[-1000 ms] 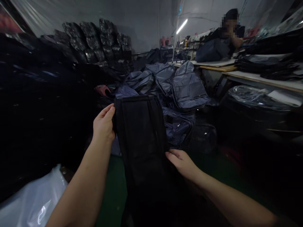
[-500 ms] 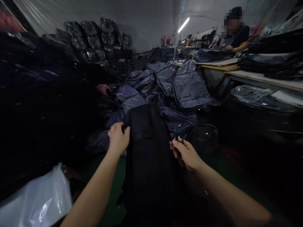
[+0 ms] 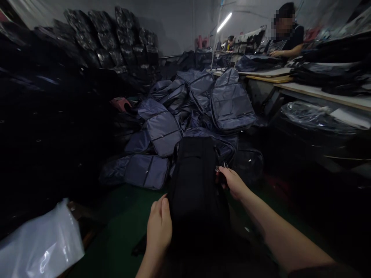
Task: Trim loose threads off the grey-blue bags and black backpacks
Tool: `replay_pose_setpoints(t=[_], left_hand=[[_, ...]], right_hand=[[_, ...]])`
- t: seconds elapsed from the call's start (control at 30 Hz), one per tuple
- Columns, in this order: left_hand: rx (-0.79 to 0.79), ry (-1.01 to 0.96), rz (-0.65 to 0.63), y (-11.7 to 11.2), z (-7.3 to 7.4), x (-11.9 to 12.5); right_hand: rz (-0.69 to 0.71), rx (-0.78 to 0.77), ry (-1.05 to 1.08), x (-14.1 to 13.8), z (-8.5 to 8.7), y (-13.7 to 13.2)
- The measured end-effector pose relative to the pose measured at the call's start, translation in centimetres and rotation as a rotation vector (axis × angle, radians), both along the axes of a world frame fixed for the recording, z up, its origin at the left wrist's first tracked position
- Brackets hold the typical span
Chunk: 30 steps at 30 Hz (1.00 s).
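A black backpack [image 3: 194, 181] stands upright in front of me, its lower part lost in shadow. My left hand [image 3: 159, 224] is closed on its left edge, thumb upward and the other fingertips hidden behind the fabric. At the opposite side, my right hand [image 3: 233, 180] is closed in a pinch around small shiny metal pieces [image 3: 217, 168] that look like zipper pulls. A thin bright tip [image 3: 225, 165] sticks up by its fingers; the dark makes its kind unclear.
Grey-blue bags [image 3: 164, 133] lie heaped beyond the backpack on the green floor [image 3: 116, 227]. Plastic-wrapped bundles [image 3: 107, 42] are stacked behind. A white plastic bag [image 3: 43, 243] is at lower left. A co-worker [image 3: 285, 36] works at a table [image 3: 327, 94] on the right.
My left hand has moved down and right along the backpack's side and closed on its edge. The backpack's top has shifted right and lower in view. My right hand keeps its pinch.
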<state>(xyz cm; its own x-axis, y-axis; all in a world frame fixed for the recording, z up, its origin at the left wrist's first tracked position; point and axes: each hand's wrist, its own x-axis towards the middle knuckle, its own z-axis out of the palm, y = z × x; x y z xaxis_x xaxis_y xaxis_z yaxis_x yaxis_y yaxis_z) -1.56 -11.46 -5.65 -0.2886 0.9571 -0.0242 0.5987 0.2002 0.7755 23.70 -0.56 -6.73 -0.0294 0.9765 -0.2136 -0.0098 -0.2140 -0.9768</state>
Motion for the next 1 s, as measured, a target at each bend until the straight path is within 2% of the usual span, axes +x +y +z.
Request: replay_pose_setpoints(t=[0.13, 0.27, 0.4, 0.47, 0.6, 0.77, 0.9, 1.0], left_hand=[[0.043, -0.124, 0.048, 0.2, -1.9, 1.5], [0.100, -0.284, 0.103, 1.7, -3.1, 2.0], [0.135, -0.383, 0.124, 2.8, -4.2, 0.7], [0.130, -0.409, 0.131, 2.9, -4.5, -0.4], [0.091, -0.403, 0.150, 2.9, -4.1, -2.5], [0.117, -0.337, 0.157, 2.9, -2.8, -3.1], [0.093, -0.473, 0.165, 3.6, -1.9, -2.5], [0.111, -0.597, 0.149, 4.6, -1.5, -1.9]], right_hand=[[-0.005, -0.068, 0.067, 0.6, -1.7, -0.1], [0.107, -0.153, 0.123, 0.7, -2.4, -1.2], [0.233, -0.276, 0.226, 1.3, -2.6, -2.4], [0.219, -0.299, 0.336, 1.8, -2.3, -2.7], [0.109, -0.247, 0.583, 2.4, -0.8, -2.3], [0.170, -0.258, 0.724, 1.9, 0.7, -1.6], [0.158, -0.166, 0.741, 1.7, 1.3, -1.1], [0.100, 0.028, 0.580, 1.6, 1.5, -1.4]])
